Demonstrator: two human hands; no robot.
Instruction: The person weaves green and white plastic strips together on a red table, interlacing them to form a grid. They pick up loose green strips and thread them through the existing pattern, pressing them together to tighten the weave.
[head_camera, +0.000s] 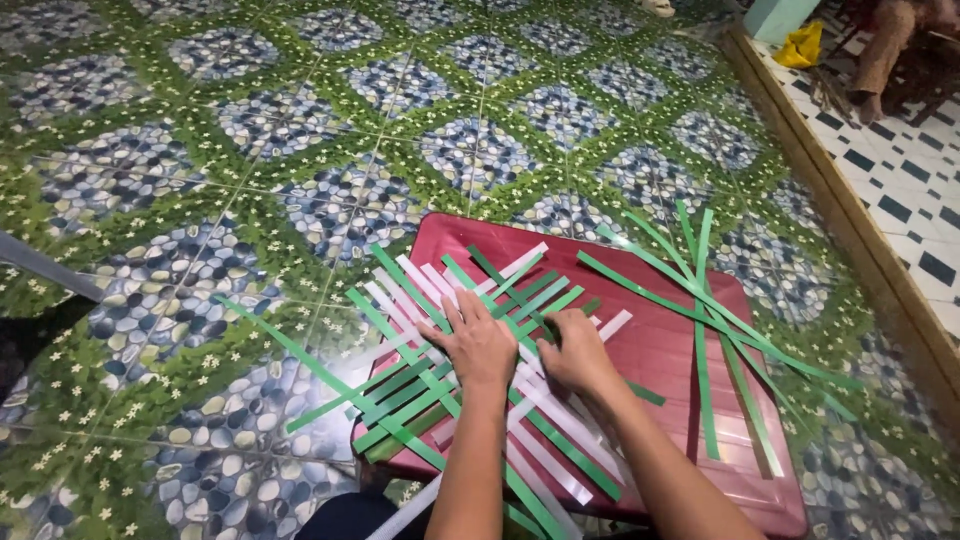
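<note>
A woven mat of green and white plastic strips (440, 340) lies on a dark red board (660, 350) on the floor. My left hand (474, 342) presses flat on the crossing strips, fingers spread. Just to its right, my right hand (572, 352) rests on the weave with its fingers curled over strips near the middle; whether it pinches one I cannot tell. Long strip ends stick out past the board on the left and toward me.
Several loose green strips (705, 300) lie fanned on the board's right side. The floor has green and blue pebble-pattern tiles (250, 150). A wooden sill (850, 210) runs along the right, with checkered tiles, a yellow bag (800, 45) and a seated person (895, 50) beyond.
</note>
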